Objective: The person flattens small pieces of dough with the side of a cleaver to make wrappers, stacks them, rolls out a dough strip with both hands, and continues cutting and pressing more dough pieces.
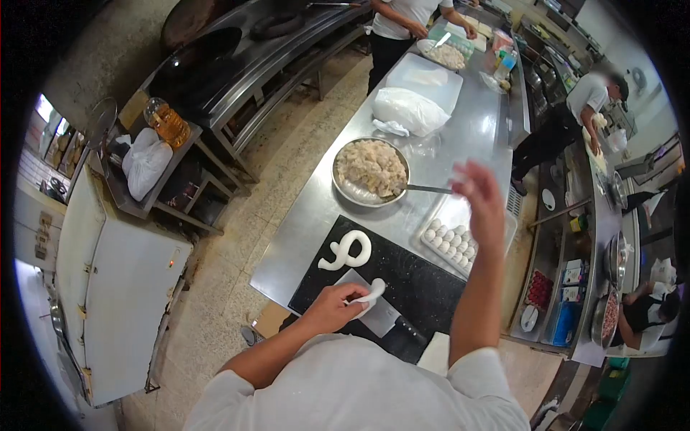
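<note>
My left hand [332,307] is closed on a small piece of white dough [374,291], above a cleaver [381,322] lying on the black cutting board [438,287]. A looped rope of white dough [359,257] rests on the board just beyond. My right hand [480,201] is raised and blurred, its fingers apart, near the end of a utensil handle [431,189]. That handle sticks out of a metal bowl of pale, lumpy filling [370,165]. Below my right hand, a clear tray [433,253] holds rows of round white dough pieces [451,240].
Farther along the steel table [298,248] lie a white plastic bag [410,111] and a white lidded tub [435,75]. One co-worker [410,18] stands at the far end; others [586,108] work on the right. An oil bottle [167,122] stands on the left.
</note>
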### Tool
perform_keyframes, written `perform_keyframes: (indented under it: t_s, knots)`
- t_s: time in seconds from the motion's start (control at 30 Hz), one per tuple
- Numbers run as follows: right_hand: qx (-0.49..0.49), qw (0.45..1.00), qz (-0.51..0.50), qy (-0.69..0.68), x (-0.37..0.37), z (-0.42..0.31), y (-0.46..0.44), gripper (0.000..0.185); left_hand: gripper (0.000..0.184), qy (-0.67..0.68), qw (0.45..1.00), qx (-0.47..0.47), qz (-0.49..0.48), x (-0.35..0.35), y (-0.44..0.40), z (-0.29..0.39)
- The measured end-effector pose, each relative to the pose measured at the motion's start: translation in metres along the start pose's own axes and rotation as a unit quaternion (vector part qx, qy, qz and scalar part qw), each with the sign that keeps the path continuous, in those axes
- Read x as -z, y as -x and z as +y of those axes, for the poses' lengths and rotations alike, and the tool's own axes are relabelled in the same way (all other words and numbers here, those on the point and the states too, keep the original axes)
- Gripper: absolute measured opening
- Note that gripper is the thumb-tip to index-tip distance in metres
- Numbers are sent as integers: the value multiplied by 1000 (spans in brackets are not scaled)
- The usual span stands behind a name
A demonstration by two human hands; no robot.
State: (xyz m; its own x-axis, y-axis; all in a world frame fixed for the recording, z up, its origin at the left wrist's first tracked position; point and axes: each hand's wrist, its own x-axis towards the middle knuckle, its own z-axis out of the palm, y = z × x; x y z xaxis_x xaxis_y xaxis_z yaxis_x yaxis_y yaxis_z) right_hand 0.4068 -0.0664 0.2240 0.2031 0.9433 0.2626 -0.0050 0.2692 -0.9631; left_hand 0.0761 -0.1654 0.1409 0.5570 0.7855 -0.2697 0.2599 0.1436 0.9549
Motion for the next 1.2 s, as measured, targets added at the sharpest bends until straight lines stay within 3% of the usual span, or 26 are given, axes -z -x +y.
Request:
perform_keyframes:
  t_s: [0.03,0.07,0.13,0.2,0.27,0.33,0.37,0.4,0.47,0.53,0.57,0.63,0.73,0.8,0.83,0.87,0.93,0.97,1.1,1.17,1.2]
  knots:
    - [-15,1000,20,12,5,29,32,43,22,-26,998,11,-55,0,-4,10]
    - [-88,994,64,19,6,45,69,39,22,-26,998,11,-57,1,-10,24]
    - [-181,976,122,-10,10,60,139,35,26,-55,987,-21,-149,1,-32,54]
    - [-235,951,197,-48,26,81,200,33,28,-32,981,-106,-158,0,-71,79]
    - [-244,939,238,-37,41,83,249,33,25,-73,982,-160,-64,6,-117,136]
    - [-252,925,284,-25,50,80,279,32,16,172,971,-165,-5,11,-169,200]
    - [-228,926,300,-4,53,79,291,30,18,255,945,-205,-6,20,-196,228]
    - [-206,926,315,15,53,76,301,29,26,380,884,-274,-12,25,-252,240]
    - [-208,919,330,52,48,69,313,30,37,420,845,-332,-15,42,-296,268]
    - [-174,923,322,119,42,75,324,32,51,413,865,-285,-3,51,-310,262]
    - [-172,924,313,133,37,79,329,37,46,376,880,-280,79,48,-307,251]
    - [-197,919,283,193,22,80,332,40,57,328,906,-258,68,47,-286,216]
    - [-223,908,216,281,-8,85,331,52,47,242,949,-193,64,58,-246,126]
    - [-132,889,54,436,-24,89,328,58,37,156,974,-143,86,72,-204,56]
    - [-134,890,51,433,-28,92,327,58,33,109,980,-129,101,79,-185,19]
    - [-133,863,19,486,-33,95,328,59,31,76,979,-103,161,80,-164,-13]
    - [-131,799,-45,586,-44,104,330,61,30,-37,978,-71,192,93,-122,-74]
    - [-110,781,-28,614,-42,122,334,58,30,-87,974,-46,206,99,-104,-101]
    - [-207,747,-31,631,-53,108,315,50,34,-174,972,-43,150,94,-54,-126]
    - [-322,775,-32,543,-65,90,312,39,39,-248,957,-141,61,97,-54,-134]
    - [-331,769,-24,546,-72,86,317,39,39,-242,958,-143,49,97,-58,-134]
